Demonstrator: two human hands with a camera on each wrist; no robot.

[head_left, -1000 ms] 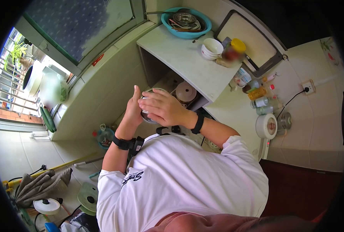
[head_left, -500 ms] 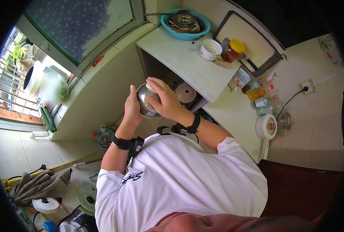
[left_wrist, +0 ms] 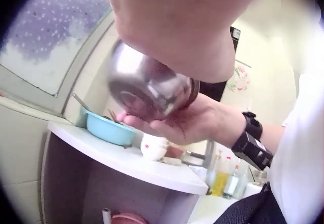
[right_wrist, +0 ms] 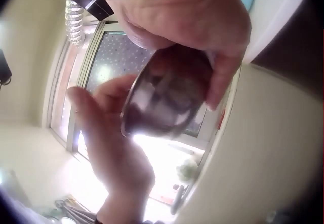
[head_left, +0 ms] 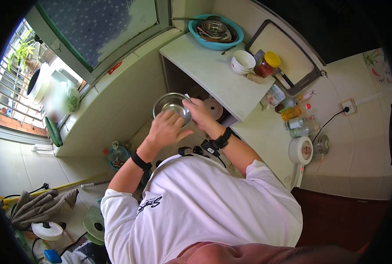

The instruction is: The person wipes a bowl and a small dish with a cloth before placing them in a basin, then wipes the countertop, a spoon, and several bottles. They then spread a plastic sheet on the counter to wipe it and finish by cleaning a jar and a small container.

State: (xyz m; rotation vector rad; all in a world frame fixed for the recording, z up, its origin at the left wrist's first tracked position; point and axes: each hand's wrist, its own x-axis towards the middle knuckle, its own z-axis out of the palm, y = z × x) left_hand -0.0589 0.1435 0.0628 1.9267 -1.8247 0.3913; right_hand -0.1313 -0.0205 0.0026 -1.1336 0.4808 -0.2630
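Observation:
A shiny metal bowl is held tilted in front of the torso. My right hand grips its right side, thumb near the rim, with a small white bit at the fingers. My left hand is over the near part of the opening, fingers reaching to the inside. In the left wrist view, the right hand lies under the metal bowl, below the left hand. The right wrist view has the right hand on the bowl and the left hand at its rim, thumb apart.
On the white counter are a blue basin of utensils, white bowls and a yellow-lidded jar. Several bottles line the wall at right. A pink pot sits in the opening below the counter.
The bowl has turned so its inside faces the head camera. My left hand has moved from the bowl's side to over its opening; my right hand has shifted to the right side of the rim.

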